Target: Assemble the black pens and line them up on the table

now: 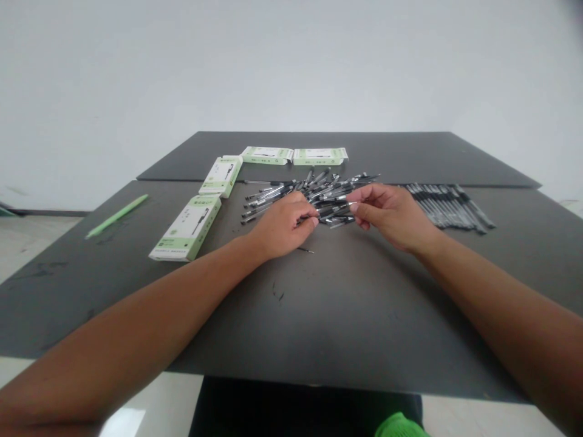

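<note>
My left hand [289,223] is closed, thumb against the curled fingers, at the near side of a loose pile of clear-barrelled black pens [321,182]. Opposite it, my right hand [389,212] pinches one end of a pen [336,210] between thumb and fingers. The pen's other end reaches the left fingertips, and the pile behind makes its outline hard to separate. To the right of my right hand, a neat row of similar pens [449,206] lies side by side, partly covered by that hand. A thin dark refill-like piece [306,249] rests below my left hand.
Green-and-white pen boxes stand around the pile: a near-left box [189,227], one behind it [221,176], and two at the back, left [268,155] and right [320,156]. A green pen-like stick [117,216] lies far left on the dark table [319,321].
</note>
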A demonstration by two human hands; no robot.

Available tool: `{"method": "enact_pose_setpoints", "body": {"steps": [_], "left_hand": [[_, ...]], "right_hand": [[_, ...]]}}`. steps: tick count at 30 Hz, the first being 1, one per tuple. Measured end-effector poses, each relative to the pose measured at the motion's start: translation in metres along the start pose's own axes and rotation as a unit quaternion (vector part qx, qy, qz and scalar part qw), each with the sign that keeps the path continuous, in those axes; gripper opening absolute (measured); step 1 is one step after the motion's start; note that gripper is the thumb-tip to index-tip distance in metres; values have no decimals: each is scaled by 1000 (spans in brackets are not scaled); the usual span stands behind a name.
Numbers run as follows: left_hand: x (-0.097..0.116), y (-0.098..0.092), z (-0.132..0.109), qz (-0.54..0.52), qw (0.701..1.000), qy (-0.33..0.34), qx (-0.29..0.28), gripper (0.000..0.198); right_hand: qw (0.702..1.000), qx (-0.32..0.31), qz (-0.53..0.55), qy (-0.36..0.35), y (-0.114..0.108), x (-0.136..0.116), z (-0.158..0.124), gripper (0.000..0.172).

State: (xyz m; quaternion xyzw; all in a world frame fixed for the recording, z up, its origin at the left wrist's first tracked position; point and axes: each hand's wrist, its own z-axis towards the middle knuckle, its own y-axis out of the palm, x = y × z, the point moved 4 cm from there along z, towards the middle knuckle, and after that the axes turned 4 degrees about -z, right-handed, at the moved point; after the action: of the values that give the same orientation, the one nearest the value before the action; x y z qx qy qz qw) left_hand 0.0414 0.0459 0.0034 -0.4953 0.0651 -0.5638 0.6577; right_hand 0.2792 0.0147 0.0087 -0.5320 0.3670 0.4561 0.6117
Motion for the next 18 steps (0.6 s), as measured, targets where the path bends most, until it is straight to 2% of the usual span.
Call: {"method": "enact_pose_setpoints", "body": {"steps": [10, 18], "left_hand": [[0, 1, 0, -4, 1000, 2, -1, 16], [-1, 2, -1, -1, 1000, -1, -9, 17]], "right_hand": [[1000, -19, -15, -9, 1, 1, -1, 23], [999, -34, -25, 1, 3, 3, -2, 29]]}}
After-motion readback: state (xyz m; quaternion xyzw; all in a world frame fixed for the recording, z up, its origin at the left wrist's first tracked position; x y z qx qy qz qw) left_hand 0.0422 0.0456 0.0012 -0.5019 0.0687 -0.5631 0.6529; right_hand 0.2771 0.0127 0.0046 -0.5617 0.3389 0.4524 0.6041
